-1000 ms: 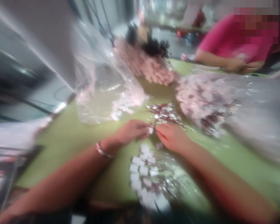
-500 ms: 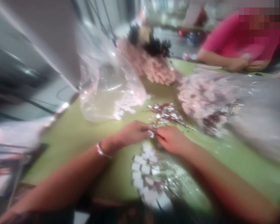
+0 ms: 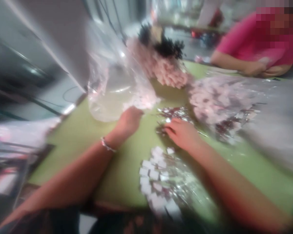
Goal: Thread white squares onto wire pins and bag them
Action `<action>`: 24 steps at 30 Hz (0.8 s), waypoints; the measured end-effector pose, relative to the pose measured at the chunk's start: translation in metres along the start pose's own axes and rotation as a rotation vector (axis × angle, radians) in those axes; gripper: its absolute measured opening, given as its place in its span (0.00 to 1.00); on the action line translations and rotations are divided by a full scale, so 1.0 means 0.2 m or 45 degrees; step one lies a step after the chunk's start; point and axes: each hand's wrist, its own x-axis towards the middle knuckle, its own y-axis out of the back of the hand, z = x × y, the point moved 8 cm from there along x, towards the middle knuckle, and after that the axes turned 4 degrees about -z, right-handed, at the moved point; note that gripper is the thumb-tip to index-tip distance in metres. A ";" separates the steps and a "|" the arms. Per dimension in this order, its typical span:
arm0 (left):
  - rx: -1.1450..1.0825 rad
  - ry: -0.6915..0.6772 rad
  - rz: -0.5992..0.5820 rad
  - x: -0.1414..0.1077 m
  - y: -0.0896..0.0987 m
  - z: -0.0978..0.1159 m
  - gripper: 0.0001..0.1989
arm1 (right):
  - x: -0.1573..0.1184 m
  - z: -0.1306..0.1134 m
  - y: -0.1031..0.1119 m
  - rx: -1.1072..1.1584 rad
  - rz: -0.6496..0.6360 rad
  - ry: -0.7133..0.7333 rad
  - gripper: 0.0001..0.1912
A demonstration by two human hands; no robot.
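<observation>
Left hand (image 3: 129, 122): seen in the head view from over the worker's arms, it is at the pale pieces (image 3: 146, 100) by the mouth of a clear bag (image 3: 109, 87); its fingers are bent, and from here I cannot tell whether they grip one.

Right hand (image 3: 183, 133): palm down at the near edge of a pile of silver and dark red strands (image 3: 175, 112); its fingers curl beside a small dark clump (image 3: 160, 128), and blur hides whether they are closed on it.

Bracelet (image 3: 107, 145): a pale band circles the left wrist.

White tags (image 3: 154, 175): they lie clustered on the green surface (image 3: 117, 175), between the two forearms and nearer the worker than the strands.

Pink bundle (image 3: 171, 73): it lies beyond the strands, dark foliage (image 3: 173, 48) behind it.

Pink heap (image 3: 210, 97): to the right of the strands, beside a broad sheet of plastic (image 3: 278, 120).

Co-worker (image 3: 244, 37): a person in a bright pink top sits or stands across the surface, hands together.
</observation>
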 end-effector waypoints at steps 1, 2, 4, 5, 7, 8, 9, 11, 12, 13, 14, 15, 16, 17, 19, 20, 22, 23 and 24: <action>0.066 -0.017 0.045 0.01 0.01 -0.01 0.14 | 0.02 0.01 -0.02 -0.089 0.059 -0.002 0.09; 0.114 -0.037 0.061 0.01 0.01 -0.01 0.15 | 0.05 0.01 -0.05 -0.161 0.077 0.014 0.08; 0.180 -0.079 0.030 0.02 0.00 -0.01 0.15 | 0.07 0.00 -0.10 -0.250 0.068 0.037 0.09; 0.203 -0.093 0.007 0.03 -0.01 -0.01 0.15 | 0.08 0.00 -0.12 -0.269 0.068 0.035 0.09; 0.229 -0.095 -0.039 0.03 -0.03 -0.01 0.15 | 0.07 -0.01 -0.12 -0.251 0.092 0.053 0.11; 0.235 -0.079 -0.055 0.03 -0.05 -0.03 0.14 | 0.06 -0.01 -0.11 -0.218 0.121 0.076 0.11; 0.242 -0.057 -0.064 0.03 -0.06 -0.04 0.13 | 0.04 -0.02 -0.09 -0.174 0.161 0.097 0.11; 0.256 -0.024 -0.073 0.03 -0.06 -0.06 0.11 | 0.01 -0.01 -0.04 -0.074 0.254 0.107 0.11; 0.257 -0.031 -0.076 0.03 -0.06 -0.06 0.10 | 0.00 0.00 -0.02 -0.029 0.284 0.079 0.10; 0.247 -0.057 -0.078 0.03 -0.06 -0.04 0.09 | -0.01 0.02 0.00 0.008 0.295 0.031 0.09; 0.223 -0.087 -0.081 0.03 -0.06 -0.02 0.09 | -0.01 0.03 0.01 0.041 0.283 -0.026 0.09; 0.179 -0.102 -0.082 0.02 -0.05 0.00 0.08 | -0.02 0.05 0.01 0.074 0.258 -0.080 0.08; 0.107 -0.093 -0.085 0.01 -0.04 0.02 0.09 | -0.02 0.06 0.01 0.108 0.233 -0.122 0.07; -0.001 -0.059 -0.093 0.00 -0.04 0.04 0.10 | -0.03 0.06 0.01 0.144 0.218 -0.142 0.07; -0.310 0.067 -0.131 -0.03 -0.04 0.07 0.11 | -0.04 0.04 0.03 0.205 0.240 -0.117 0.07; -0.480 0.126 -0.164 -0.04 -0.05 0.08 0.12 | -0.04 0.03 0.04 0.222 0.266 -0.088 0.07; -0.766 0.192 -0.248 -0.07 -0.08 0.13 0.14 | -0.05 0.02 0.06 0.220 0.319 -0.044 0.08; -0.863 0.210 -0.282 -0.08 -0.09 0.15 0.15 | -0.05 0.02 0.07 0.210 0.338 -0.033 0.08; -0.932 0.220 -0.311 -0.09 -0.09 0.16 0.15 | -0.06 0.02 0.07 0.199 0.347 -0.029 0.08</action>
